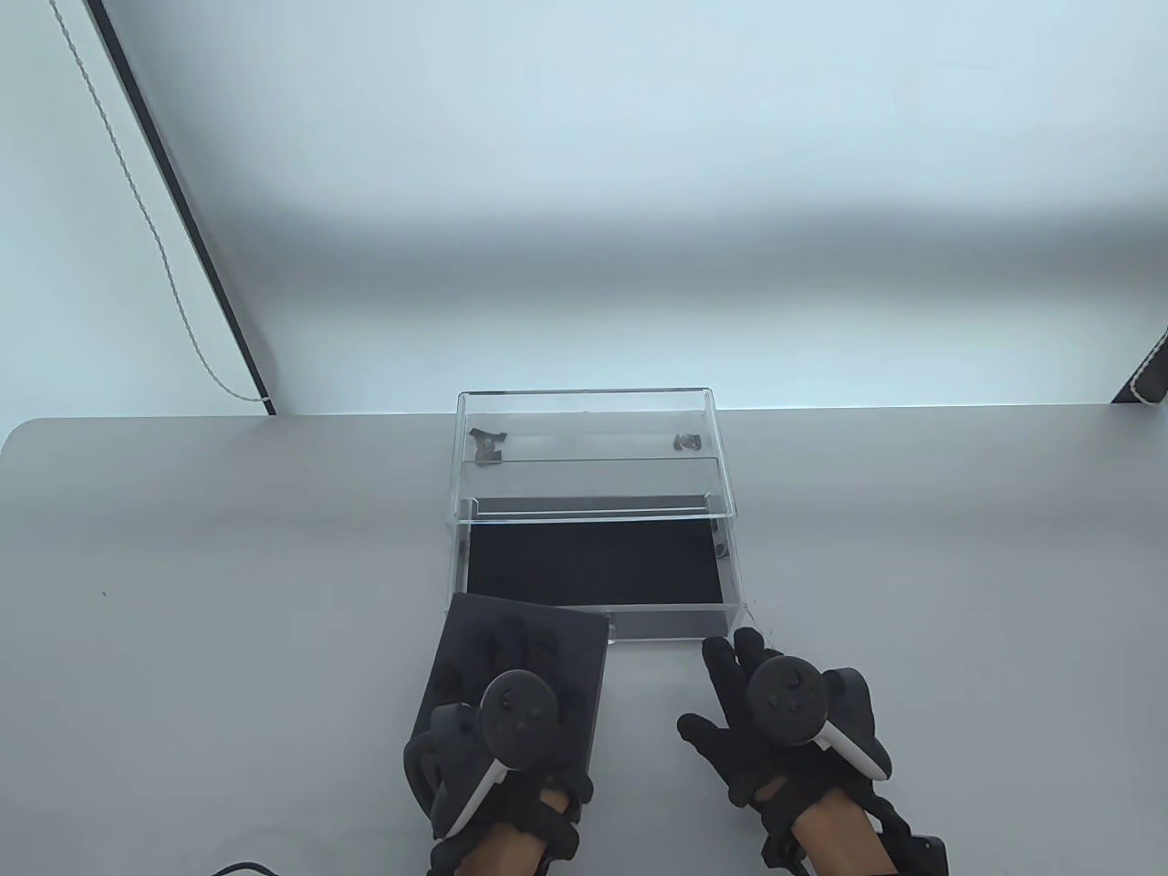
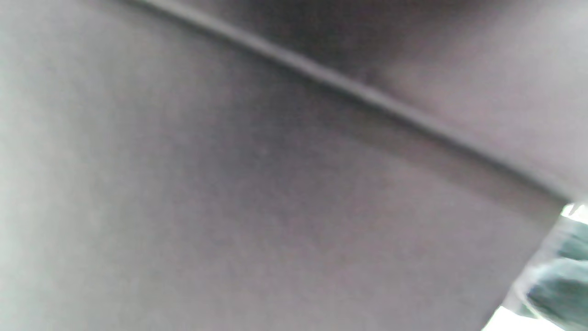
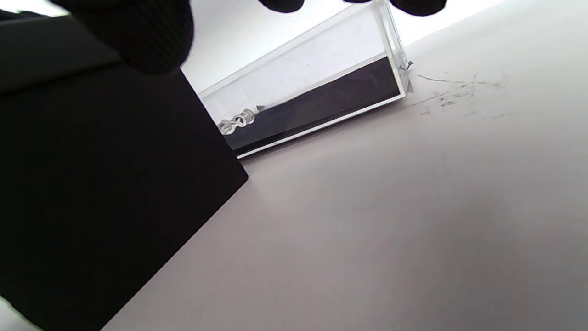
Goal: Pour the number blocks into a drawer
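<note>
Left hand (image 1: 511, 693) lies flat, fingers spread, palm down on a dark matte square box (image 1: 584, 639) at the near edge; the number blocks aren't visible. Right hand (image 1: 776, 712) open, gripping nothing, fingertips (image 1: 730, 650) at the near right corner of the clear acrylic drawer (image 1: 680, 625). Drawer is pulled out toward the near side, black textured liner (image 1: 593, 561) on its floor. Clear rectangular case (image 1: 589, 429) behind it, on the smooth grey table (image 1: 228, 566). Left wrist view: blurred grey surface only.

Clear drawer (image 1: 593, 511) with black liner (image 1: 593, 570) — dark grey box (image 1: 547, 666), black gloves (image 1: 785, 730), pale grey table (image 1: 228, 593).
</note>
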A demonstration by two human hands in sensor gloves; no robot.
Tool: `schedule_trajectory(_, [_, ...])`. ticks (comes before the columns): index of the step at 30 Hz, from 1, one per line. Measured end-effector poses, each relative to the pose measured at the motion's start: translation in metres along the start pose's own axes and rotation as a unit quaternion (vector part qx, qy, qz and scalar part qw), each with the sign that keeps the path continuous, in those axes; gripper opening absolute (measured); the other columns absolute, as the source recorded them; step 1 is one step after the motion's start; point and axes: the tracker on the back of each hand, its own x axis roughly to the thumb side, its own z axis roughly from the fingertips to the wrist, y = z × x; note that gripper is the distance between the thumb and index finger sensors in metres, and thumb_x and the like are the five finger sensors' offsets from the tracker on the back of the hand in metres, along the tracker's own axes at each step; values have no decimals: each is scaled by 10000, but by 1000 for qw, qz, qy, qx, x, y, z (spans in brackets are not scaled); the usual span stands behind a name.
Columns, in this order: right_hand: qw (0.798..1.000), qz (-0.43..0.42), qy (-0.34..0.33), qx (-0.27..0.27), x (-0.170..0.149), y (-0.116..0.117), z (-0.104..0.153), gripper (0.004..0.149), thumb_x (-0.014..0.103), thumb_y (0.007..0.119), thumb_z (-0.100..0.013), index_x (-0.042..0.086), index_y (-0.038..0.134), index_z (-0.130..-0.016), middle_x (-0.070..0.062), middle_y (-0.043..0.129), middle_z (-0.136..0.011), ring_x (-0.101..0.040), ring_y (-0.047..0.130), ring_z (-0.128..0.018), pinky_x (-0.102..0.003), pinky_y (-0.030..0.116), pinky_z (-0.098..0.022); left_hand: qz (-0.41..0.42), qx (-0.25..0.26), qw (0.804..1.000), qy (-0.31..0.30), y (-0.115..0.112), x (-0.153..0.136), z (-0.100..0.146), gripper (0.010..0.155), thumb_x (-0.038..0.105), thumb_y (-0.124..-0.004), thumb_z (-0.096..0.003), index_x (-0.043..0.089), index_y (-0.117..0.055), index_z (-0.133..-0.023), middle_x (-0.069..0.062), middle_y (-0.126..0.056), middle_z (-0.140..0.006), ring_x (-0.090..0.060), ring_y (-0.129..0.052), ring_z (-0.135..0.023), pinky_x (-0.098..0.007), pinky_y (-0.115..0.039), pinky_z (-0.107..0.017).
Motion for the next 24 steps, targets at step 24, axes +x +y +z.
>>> schedule_trajectory(24, [999,-37,-11,-21,-5,-8,3,849,614,726,-438,197,315,-1053,-208,256,-1116,-556,377,-976,-776,279,-625,110,-49,990,-67,10,33,-8,661,508,-618,-472,214,-499,-1052,-106,-353,-1191,-384,-245,-1085,-647,-145,-722])
